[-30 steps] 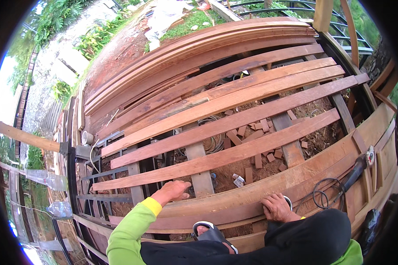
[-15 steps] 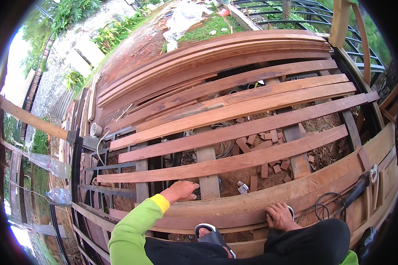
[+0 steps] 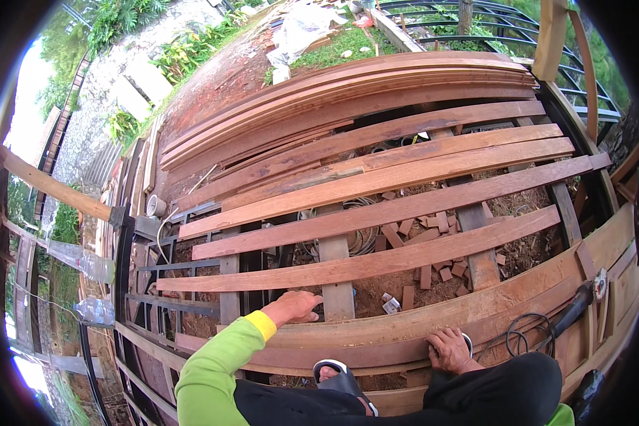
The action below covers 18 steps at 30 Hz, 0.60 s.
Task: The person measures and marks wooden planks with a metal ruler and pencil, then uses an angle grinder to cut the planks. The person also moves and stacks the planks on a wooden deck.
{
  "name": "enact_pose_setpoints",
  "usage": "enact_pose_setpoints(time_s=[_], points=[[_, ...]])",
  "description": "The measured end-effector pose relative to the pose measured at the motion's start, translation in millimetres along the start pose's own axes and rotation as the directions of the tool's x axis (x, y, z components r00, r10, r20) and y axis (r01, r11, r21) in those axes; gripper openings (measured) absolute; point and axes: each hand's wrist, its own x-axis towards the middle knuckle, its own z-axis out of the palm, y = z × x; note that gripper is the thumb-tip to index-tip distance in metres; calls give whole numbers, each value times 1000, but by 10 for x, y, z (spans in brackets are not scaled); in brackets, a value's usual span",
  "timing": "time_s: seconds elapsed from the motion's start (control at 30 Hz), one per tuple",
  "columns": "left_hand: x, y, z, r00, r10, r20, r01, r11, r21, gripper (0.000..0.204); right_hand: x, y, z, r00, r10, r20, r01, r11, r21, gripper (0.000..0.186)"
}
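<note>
Down at the lower edge of the view, the left hand, at the end of a lime-green sleeve with a yellow cuff, rests palm down with curled fingers on the near wooden plank, just beside the foot of a short upright board that runs away from the person. Whether its fingers hook over the plank's far edge cannot be told. The right hand lies farther along the same wide plank, fingers spread and pressed flat on the wood, not closed on anything; something pale and ring-shaped peeks out from under its far side, too hidden to name.

Between the two hands, lower down, a foot in a grey sandal stands on the framing, and dark trousers fill the bottom right. Right of the right hand, a coil of black cable lies on the plank, leading to a dark power tool near the plank's right end.

Beyond the hands, loose reddish planks lie side by side with gaps across a dark metal frame, over bare soil strewn with small wood offcuts. A tight stack of boards sits well beyond. Two clear plastic bottles lie at the far left.
</note>
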Motion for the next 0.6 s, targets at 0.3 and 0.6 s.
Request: enact_pose_setpoints(time_s=[0.3,0.6], points=[[-16,-24,64,1000,9,-18,-9,1000,6,55,11,-7,27,1000,-8,-6,8,1000,12,35],[-23,46,-22,999,-25,23,24,999,26,55,7,-5,25,1000,-12,-29,12,1000,6,33]])
